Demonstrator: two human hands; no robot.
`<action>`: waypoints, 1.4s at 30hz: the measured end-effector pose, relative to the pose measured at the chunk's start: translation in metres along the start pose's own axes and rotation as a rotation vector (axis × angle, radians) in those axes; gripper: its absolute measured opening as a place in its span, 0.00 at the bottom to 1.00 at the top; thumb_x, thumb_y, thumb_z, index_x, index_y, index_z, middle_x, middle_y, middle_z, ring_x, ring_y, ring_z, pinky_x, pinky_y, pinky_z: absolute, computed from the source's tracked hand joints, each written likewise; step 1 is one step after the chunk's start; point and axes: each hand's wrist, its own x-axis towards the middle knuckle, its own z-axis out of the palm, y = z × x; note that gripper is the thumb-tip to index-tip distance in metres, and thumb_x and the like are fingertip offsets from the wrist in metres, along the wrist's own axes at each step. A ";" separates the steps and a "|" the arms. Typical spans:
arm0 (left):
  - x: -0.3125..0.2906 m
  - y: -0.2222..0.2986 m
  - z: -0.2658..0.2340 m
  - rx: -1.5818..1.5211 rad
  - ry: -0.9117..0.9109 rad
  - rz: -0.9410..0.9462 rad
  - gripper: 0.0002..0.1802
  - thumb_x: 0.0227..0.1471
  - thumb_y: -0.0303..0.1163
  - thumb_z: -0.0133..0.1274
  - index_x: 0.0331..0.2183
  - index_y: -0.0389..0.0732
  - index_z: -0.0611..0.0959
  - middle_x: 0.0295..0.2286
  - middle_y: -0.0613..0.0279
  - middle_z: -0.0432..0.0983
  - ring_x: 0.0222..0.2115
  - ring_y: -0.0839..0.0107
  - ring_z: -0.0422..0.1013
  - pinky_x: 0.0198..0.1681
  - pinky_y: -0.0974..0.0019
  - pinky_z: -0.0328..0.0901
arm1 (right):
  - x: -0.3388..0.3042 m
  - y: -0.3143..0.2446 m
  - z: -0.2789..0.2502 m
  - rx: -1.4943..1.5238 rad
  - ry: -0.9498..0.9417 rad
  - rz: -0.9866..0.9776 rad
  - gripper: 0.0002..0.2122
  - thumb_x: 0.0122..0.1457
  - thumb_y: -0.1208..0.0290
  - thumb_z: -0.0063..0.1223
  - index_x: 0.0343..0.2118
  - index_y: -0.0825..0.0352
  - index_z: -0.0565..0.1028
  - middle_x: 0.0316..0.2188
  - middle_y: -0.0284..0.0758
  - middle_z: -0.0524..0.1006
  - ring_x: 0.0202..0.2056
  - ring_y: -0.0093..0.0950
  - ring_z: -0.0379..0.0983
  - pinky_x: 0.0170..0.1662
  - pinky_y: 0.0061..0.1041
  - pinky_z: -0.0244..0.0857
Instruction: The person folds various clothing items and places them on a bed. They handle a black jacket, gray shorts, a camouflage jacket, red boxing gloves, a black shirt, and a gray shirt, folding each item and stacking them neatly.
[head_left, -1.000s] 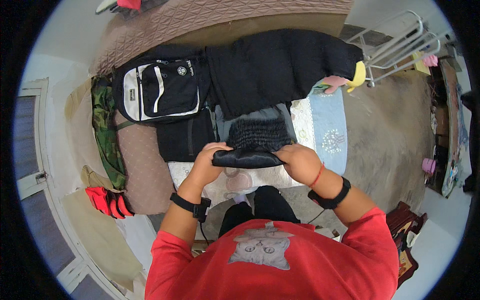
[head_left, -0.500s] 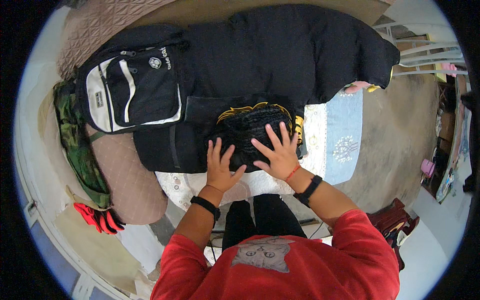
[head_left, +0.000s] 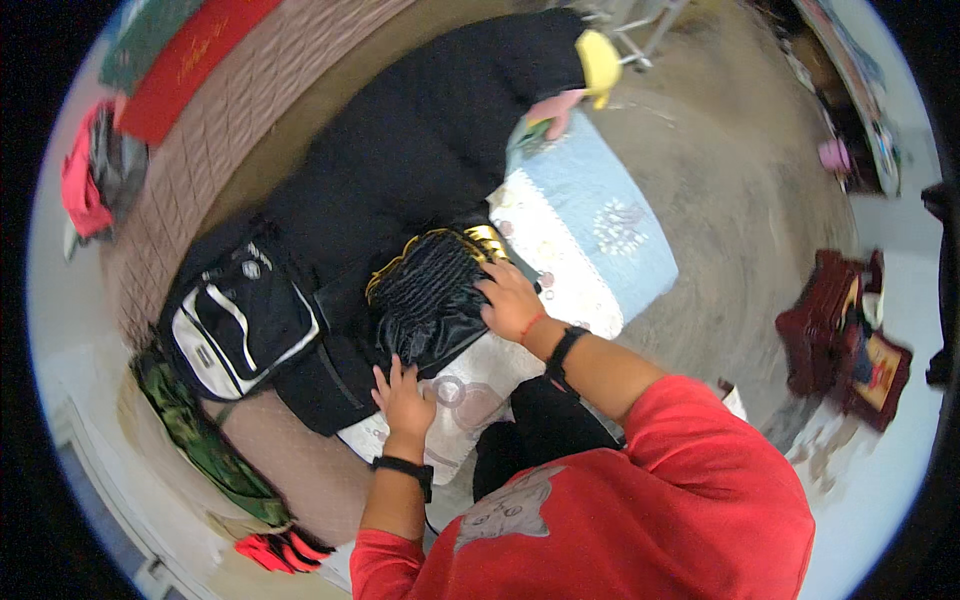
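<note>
A black gathered piece of fabric with yellow-gold trim (head_left: 425,285) lies before me on other black cloth; its exact kind is unclear. At its near edge rests my left hand (head_left: 405,405), fingers apart and holding nothing. My right hand (head_left: 510,305) lies on its right edge, beside the gold part, with fingers stretched over the fabric and the thumb apart. To the left is a black backpack with white trim (head_left: 245,330). Behind the gathered piece stretches a long, bulky black cloth (head_left: 400,130), with something pink and yellow showing at its far end.
White and blue patterned cloth (head_left: 600,220) spreads at the right. A camouflage bundle (head_left: 205,445) and red-and-black gloves (head_left: 280,552) sit on the left. Dark red wooden furniture (head_left: 825,330) stands on the floor at right. A pink-and-grey cloth (head_left: 100,175) is at far left.
My view has turned, so the scene appears rotated. My hands have moved apart, the right one to the gathered piece's right edge, the left one to its near edge.
</note>
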 end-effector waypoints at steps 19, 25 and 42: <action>-0.184 0.095 0.104 0.620 -0.480 1.260 0.22 0.33 0.40 0.60 0.35 0.40 0.82 0.43 0.39 0.71 0.49 0.46 0.63 0.57 0.49 0.54 | -0.845 -0.082 0.030 0.414 0.453 1.867 0.18 0.52 0.63 0.46 0.35 0.73 0.79 0.42 0.52 0.75 0.45 0.46 0.72 0.48 0.38 0.65; -0.268 0.255 0.180 0.657 -0.453 1.623 0.20 0.33 0.40 0.61 0.33 0.41 0.82 0.42 0.41 0.72 0.48 0.49 0.65 0.53 0.48 0.57 | -0.954 -0.174 0.138 0.841 0.865 2.151 0.18 0.48 0.62 0.50 0.34 0.74 0.79 0.38 0.51 0.77 0.42 0.43 0.74 0.45 0.35 0.67; -0.496 0.426 0.356 0.928 -0.672 1.089 0.19 0.38 0.37 0.63 0.33 0.36 0.81 0.36 0.46 0.74 0.43 0.49 0.67 0.49 0.54 0.61 | -1.211 0.283 -0.021 1.861 2.421 1.292 0.32 0.49 0.53 0.63 0.52 0.66 0.66 0.54 0.36 0.63 0.56 0.29 0.57 0.55 0.32 0.54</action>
